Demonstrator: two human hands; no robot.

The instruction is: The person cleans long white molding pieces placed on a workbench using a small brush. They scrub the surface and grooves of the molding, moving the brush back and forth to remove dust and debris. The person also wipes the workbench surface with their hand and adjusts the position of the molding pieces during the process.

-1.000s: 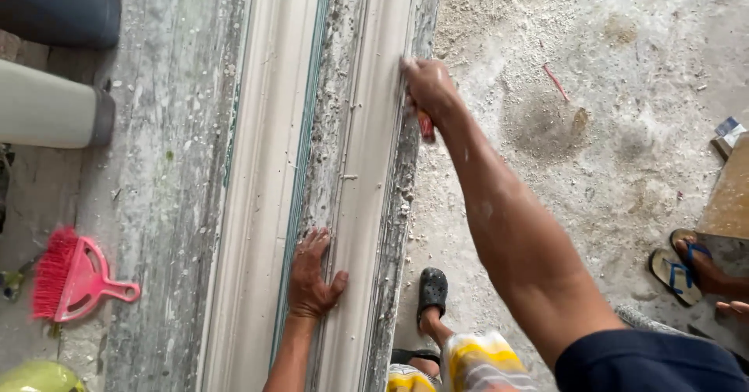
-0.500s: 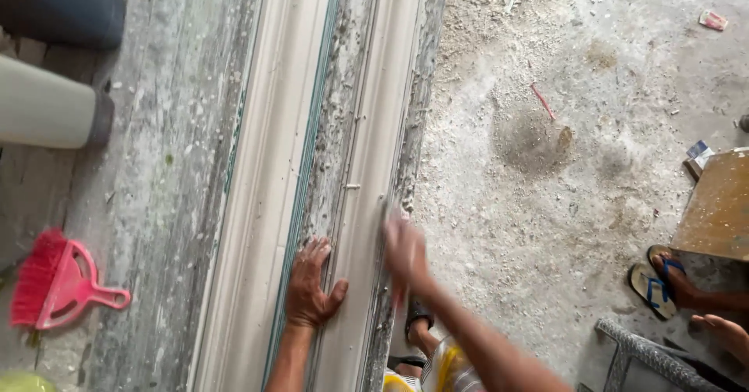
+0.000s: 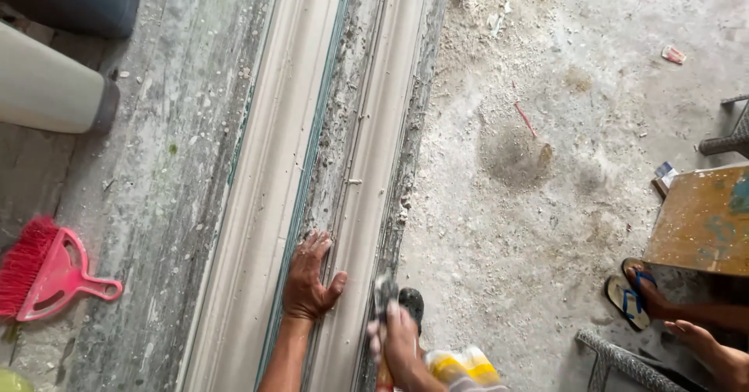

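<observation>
Right hand (image 3: pixel 399 337) now lower, fingers around blurred tool; left hand (image 3: pixel 310 279) flat on dusty ridged moulding (image 3: pixel 374 166).

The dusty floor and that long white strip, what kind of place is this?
Probably a plaster workshop or a building site. A long white moulding lies on a dust-caked workbench, the left hand pressing flat on it and the right hand gripping a tool. The concrete floor is crumbed with white debris, and a pink brush lies nearby.

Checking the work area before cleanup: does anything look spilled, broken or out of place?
Pale crumbled debris lies scattered in the channel of the long white plaster moulding and over the grey concrete floor. A red stick lies loose there.
</observation>
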